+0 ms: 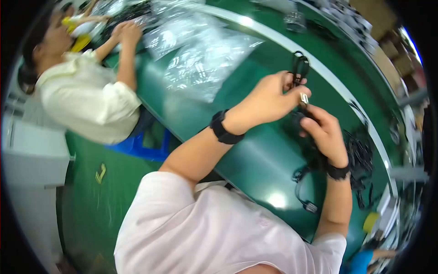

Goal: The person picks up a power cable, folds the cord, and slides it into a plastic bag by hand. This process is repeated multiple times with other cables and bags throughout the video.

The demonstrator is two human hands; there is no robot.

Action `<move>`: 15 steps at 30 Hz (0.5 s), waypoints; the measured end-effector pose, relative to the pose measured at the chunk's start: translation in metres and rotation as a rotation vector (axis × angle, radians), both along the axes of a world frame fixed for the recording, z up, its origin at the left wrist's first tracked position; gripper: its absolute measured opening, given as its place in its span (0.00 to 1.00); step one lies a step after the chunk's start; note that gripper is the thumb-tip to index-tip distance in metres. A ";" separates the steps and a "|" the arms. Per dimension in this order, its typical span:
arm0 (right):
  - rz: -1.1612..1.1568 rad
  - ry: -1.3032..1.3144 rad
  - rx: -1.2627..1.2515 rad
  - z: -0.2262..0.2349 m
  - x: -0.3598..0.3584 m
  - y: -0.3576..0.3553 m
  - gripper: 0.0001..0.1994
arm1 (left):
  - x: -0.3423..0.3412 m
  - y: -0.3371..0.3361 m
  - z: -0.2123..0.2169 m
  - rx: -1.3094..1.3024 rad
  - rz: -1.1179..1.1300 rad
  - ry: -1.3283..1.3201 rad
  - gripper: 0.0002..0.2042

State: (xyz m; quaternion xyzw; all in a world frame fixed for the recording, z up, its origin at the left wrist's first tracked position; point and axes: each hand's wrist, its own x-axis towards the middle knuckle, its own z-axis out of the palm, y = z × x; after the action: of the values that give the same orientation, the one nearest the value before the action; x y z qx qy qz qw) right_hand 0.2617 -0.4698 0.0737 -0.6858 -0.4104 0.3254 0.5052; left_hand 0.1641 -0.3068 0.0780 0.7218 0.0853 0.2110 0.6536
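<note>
A long green surface (pixel 255 155) curves across in front of me, with a pale strip (pixel 319 64) running along its far side. I hold both hands up over it, close together. My left hand (pixel 269 100) is clenched around a black cable (pixel 300 66); a coiled loop of it stands up above my fingers (pixel 294 84). My right hand (pixel 324 134) sits just below and to the right, its fingers (pixel 312 114) pinched on the same cable near a small silver plug (pixel 304 97) that shows between the two hands. So the cable is off the surface, held between both hands. I wear a black band (pixel 222 129) on my left wrist and another band (pixel 337 171) on my right.

Under my right hand lies a dark heap of more cables (pixel 360 157), and one loose cable with a metal end (pixel 311 207) rests nearer to me. Further along the surface to my left lie clear plastic bags (pixel 205 59), crumpled and shiny. Beyond them a co-worker (pixel 86 100) in a cream shirt leans over the surface, their hands (pixel 125 32) among more bags. A blue stool (pixel 146 146) shows beside that person. The floor (pixel 96 201) below is green as well.
</note>
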 end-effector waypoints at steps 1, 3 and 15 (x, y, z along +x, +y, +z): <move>-0.027 0.085 0.082 -0.009 0.002 0.000 0.18 | -0.014 0.011 0.002 0.283 0.036 -0.015 0.16; -0.136 0.186 0.160 -0.005 0.007 0.002 0.18 | -0.037 0.029 -0.010 0.630 0.122 -0.215 0.20; -0.027 0.468 0.278 0.019 0.008 0.041 0.24 | -0.139 0.130 -0.072 0.877 0.502 0.201 0.14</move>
State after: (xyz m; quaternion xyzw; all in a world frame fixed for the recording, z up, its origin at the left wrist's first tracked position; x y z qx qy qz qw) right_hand 0.2696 -0.4285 0.0928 -0.5214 -0.3141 0.4091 0.6798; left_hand 0.0251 -0.1765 0.0057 0.9021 0.2218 0.3066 0.2072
